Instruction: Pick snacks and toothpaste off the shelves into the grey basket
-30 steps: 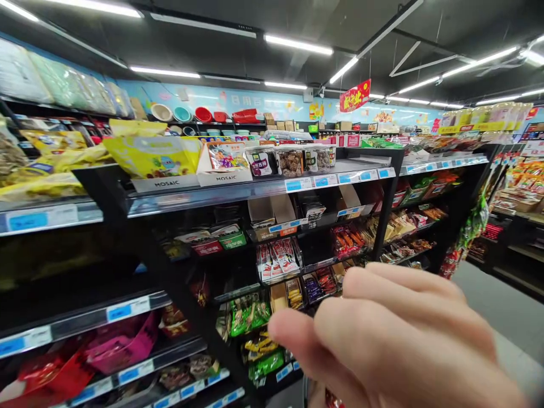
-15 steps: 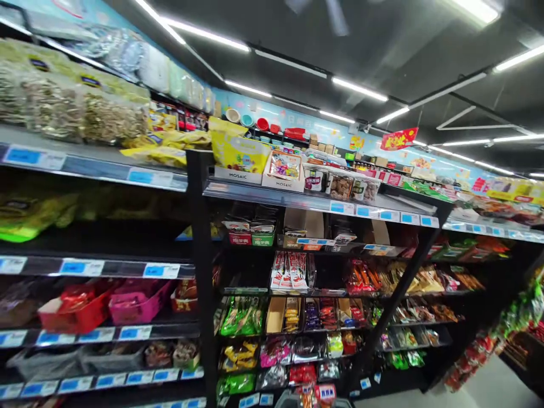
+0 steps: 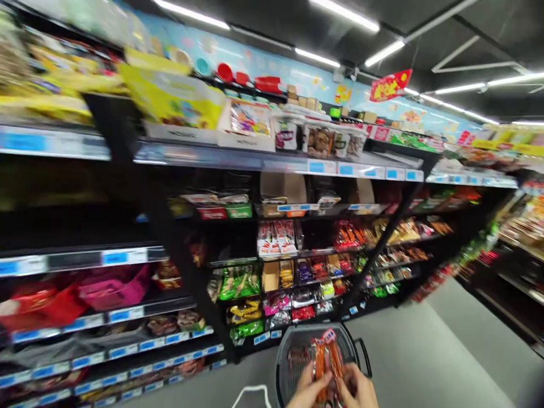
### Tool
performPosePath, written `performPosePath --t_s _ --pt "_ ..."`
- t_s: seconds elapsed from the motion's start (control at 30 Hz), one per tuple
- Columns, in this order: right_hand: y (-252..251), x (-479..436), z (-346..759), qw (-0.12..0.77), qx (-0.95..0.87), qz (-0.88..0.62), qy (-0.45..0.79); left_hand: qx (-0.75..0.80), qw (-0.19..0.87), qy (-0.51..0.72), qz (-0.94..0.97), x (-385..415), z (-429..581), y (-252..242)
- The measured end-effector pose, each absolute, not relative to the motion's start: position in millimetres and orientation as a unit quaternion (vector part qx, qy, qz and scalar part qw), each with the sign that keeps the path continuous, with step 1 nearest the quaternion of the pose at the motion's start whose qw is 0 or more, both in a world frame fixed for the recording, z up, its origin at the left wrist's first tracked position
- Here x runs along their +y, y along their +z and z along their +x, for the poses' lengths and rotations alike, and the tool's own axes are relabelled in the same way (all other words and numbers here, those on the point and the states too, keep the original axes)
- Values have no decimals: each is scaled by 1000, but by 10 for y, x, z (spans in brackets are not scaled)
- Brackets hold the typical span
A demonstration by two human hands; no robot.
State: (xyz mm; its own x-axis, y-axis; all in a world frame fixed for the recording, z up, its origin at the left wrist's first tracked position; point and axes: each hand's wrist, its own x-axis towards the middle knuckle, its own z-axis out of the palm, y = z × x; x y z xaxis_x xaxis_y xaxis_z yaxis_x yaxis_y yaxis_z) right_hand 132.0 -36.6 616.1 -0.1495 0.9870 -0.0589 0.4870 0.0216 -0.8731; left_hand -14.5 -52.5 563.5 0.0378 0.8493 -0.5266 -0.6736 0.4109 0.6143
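Note:
Low in the head view, my left hand (image 3: 309, 391) is closed around a long orange-brown snack packet (image 3: 319, 365) with a red top. Beside it, my right hand (image 3: 357, 390) grips a second snack packet (image 3: 334, 352) of the same sort, tilted a little. Both packets are over a grey shopping basket (image 3: 281, 358) with a black handle. More packets (image 3: 298, 357) lie inside the basket, partly hidden by my hands and what they hold.
Ahead, black shelves hold bagged snacks (image 3: 239, 281), red-and-white packs (image 3: 276, 237) and clear tubs (image 3: 319, 139). A pink basket (image 3: 117, 288) sits on the left shelf. Grey floor (image 3: 408, 351) runs to the right, past another display (image 3: 525, 226). A white curved bar (image 3: 251, 390) is at the bottom.
The view has tipped down and turned, so the shelves stand higher in the picture. My hands and most of the basket have come into sight; before, only the packet tops and basket rim showed.

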Motion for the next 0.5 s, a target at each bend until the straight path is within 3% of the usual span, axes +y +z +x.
performPosePath --t_s 0.2,0.33,0.5 --pt "6183 -423 1292 468 -411 -569 537 405 742 529 80 -644 -209 5667" --pt "6269 -429 1299 508 -300 -558 584 397 747 529 67 -589 -209 5743" --pt "6305 -456 1378 539 -290 -551 567 416 734 532 66 -560 -184 5785"
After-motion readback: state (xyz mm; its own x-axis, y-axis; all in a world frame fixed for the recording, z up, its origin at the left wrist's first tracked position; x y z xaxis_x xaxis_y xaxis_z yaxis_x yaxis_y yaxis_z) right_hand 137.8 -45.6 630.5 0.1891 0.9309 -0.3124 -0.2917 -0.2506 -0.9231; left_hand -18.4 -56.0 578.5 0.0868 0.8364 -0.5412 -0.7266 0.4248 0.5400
